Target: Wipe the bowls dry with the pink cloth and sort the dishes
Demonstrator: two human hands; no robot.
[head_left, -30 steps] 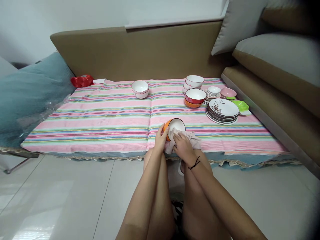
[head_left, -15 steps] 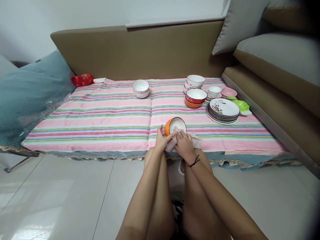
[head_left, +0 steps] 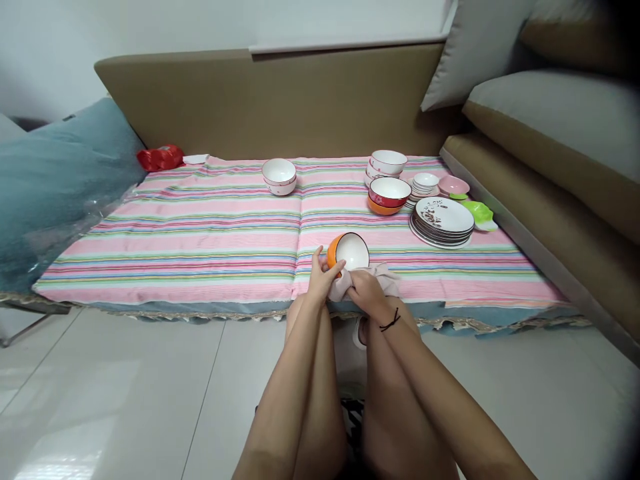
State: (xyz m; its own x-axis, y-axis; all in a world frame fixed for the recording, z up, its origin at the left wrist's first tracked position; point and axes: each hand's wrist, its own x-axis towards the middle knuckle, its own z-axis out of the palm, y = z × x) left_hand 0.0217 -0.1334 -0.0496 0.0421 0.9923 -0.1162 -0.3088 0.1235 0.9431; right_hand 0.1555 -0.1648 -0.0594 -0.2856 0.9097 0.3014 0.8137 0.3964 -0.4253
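An orange bowl (head_left: 350,250) with a white inside is tilted toward me at the near edge of the striped cloth (head_left: 200,240). My left hand (head_left: 321,273) is wrapped round its left side and holds it. My right hand (head_left: 364,290) is closed on a beige rag (head_left: 385,275), bunched against the bowl's lower rim. A black band circles my right wrist.
Two stacked white bowls (head_left: 279,176) sit at the back middle. At the back right stand a red bowl on an orange one (head_left: 389,194), white bowls (head_left: 388,162), small dishes (head_left: 425,181), a plate stack (head_left: 443,221), a green dish (head_left: 479,212). Sofa cushions (head_left: 550,133) rise on the right.
The bowl has turned more toward me in my left hand. My right hand with the rag has slid down from the bowl's inside to its lower rim.
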